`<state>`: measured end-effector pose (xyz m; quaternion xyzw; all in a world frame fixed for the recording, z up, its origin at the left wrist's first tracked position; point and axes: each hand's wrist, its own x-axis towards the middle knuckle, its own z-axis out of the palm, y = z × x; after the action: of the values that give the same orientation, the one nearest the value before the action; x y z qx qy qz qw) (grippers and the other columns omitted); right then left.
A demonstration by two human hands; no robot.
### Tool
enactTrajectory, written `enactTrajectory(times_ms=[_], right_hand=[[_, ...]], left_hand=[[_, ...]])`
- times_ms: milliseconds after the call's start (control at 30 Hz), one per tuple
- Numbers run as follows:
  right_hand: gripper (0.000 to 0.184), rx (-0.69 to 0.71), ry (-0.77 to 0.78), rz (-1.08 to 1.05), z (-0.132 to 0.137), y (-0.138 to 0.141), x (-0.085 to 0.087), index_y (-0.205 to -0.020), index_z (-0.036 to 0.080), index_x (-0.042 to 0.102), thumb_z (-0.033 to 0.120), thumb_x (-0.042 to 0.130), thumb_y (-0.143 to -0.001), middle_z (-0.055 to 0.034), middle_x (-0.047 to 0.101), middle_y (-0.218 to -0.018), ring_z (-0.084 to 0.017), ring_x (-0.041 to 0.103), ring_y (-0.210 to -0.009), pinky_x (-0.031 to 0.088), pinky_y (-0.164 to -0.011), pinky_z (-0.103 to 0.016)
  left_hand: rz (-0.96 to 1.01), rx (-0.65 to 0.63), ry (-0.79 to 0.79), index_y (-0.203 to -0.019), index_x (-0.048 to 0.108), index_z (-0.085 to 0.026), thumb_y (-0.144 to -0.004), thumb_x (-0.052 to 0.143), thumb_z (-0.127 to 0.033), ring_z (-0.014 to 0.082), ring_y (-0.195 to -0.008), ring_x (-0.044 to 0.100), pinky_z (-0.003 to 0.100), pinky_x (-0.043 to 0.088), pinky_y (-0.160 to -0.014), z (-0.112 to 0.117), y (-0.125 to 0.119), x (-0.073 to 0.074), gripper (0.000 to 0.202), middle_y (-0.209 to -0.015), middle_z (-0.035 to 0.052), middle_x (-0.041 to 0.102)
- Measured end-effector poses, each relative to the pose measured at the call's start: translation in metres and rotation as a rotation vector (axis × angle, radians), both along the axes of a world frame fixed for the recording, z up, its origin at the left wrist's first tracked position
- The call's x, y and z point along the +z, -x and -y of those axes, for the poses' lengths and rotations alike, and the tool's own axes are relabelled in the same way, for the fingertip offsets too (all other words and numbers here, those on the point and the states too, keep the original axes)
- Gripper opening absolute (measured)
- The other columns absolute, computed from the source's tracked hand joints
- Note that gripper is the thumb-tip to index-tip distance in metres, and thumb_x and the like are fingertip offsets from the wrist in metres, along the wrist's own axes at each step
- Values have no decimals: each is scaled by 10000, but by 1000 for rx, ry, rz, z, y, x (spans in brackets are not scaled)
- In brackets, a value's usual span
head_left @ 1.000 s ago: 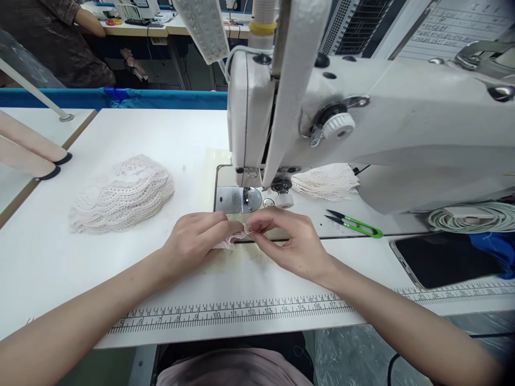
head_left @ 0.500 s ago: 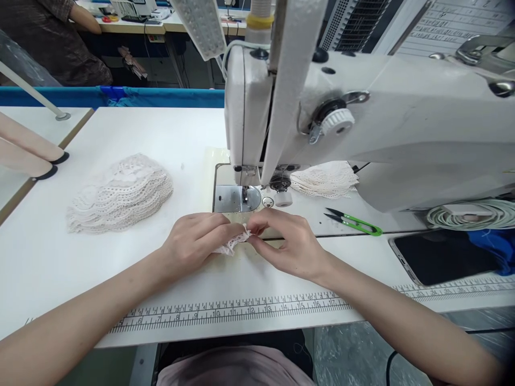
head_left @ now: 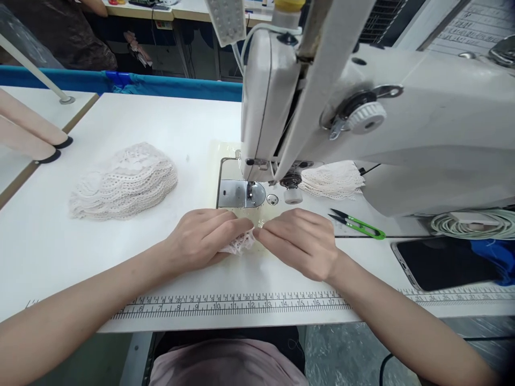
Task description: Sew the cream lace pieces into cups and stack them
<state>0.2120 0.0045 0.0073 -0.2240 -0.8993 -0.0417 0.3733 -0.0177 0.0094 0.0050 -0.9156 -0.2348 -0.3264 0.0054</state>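
A small piece of white lace trim [head_left: 240, 244] is bunched in front of the sewing machine [head_left: 277, 102]. My left hand [head_left: 205, 238] is closed on it, thumb on top. At the lace's right end, my right hand [head_left: 300, 241] has its fingertips pinched together, touching the edge; whatever lies between them is too small to see. Both hands rest just in front of the metal needle plate [head_left: 233, 193]. A layered stack of white lace pieces [head_left: 124, 182] lies left of my hands. Behind the needle area, more lace [head_left: 333, 179] lies under the machine arm.
Green-handled thread snips [head_left: 358, 224] lie to the right. Beyond them are a phone [head_left: 446, 262], a coil of pale cord [head_left: 475, 222] and blue cloth [head_left: 497, 260]. A printed ruler [head_left: 233, 306] runs along the front edge. Another person [head_left: 60, 37] sits at the far left.
My right hand has turned over, its back now facing up and its fingers closed tighter at the lace edge. My left hand keeps the lace in place. The camera view has shifted slightly.
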Motion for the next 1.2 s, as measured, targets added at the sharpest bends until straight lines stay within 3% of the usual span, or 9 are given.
enactTrajectory(times_ms=[267,400,533,600,733,867,933,1033,1200], right_hand=[[201,130,-74,17,4,-1,15,-849,285,678,92,624,-831,40,721,-747,-133,677,-692,416,-482,-289],[187,117,-150,-31,5,0,12,-833,267,662,83,631,-815,27,709,-726,-134,650,-648,424,-493,-285],[120,62,259,-155,6,4,13,-852,228,623,113,631,-818,14,676,-715,-131,611,-636,438,-584,-291],[89,-3,539,-116,3,7,12,-796,213,606,133,609,-836,34,642,-690,-114,583,-626,430,-659,-294],[135,-213,735,25,-7,14,0,-720,186,584,90,554,-810,54,580,-641,-90,490,-559,374,-740,-310],[125,-334,700,47,-13,20,-10,-715,180,585,100,559,-809,60,547,-605,-90,468,-547,344,-798,-327],[111,-364,683,43,-14,22,-10,-720,181,598,129,578,-817,58,548,-611,-93,474,-554,335,-815,-334],[134,-395,679,39,-15,23,-9,-701,186,602,155,582,-830,58,528,-594,-106,487,-577,327,-825,-340],[157,-447,678,-3,-21,21,-11,-678,193,615,172,595,-832,59,530,-587,-115,500,-602,329,-833,-342]], left_hand=[[92,26,45,-1074,603,-176,-973,497,-236,99,-574,610,203,455,-538,4,-3,-3,159,-706,-11,665],[158,13,263,-919,649,-167,-933,595,-280,94,-570,615,191,448,-518,11,-5,8,125,-698,-9,681],[98,12,852,-772,666,-202,-925,601,-314,92,-512,566,197,418,-466,16,-10,21,200,-605,-51,633],[18,105,948,-729,671,-210,-918,593,-348,102,-454,502,225,359,-423,15,-12,19,246,-526,-56,572],[-163,374,639,-745,667,-202,-861,642,-315,137,-482,501,296,398,-544,9,-16,3,163,-513,-47,564],[-140,480,354,-1226,551,-145,-847,688,-320,250,-938,655,411,465,-833,7,-17,-5,439,-1085,87,700],[-138,462,109,-1278,515,-114,-839,703,-296,303,-1145,587,439,438,-917,8,-17,-4,511,-1257,145,633],[-217,349,-170,-1126,625,-144,-882,644,-173,261,-1108,606,424,402,-952,14,-17,-4,246,-1154,81,697],[-387,295,-191,-1192,636,-104,-969,542,-185,215,-1082,626,401,407,-888,29,-21,-5,256,-1223,77,695]])
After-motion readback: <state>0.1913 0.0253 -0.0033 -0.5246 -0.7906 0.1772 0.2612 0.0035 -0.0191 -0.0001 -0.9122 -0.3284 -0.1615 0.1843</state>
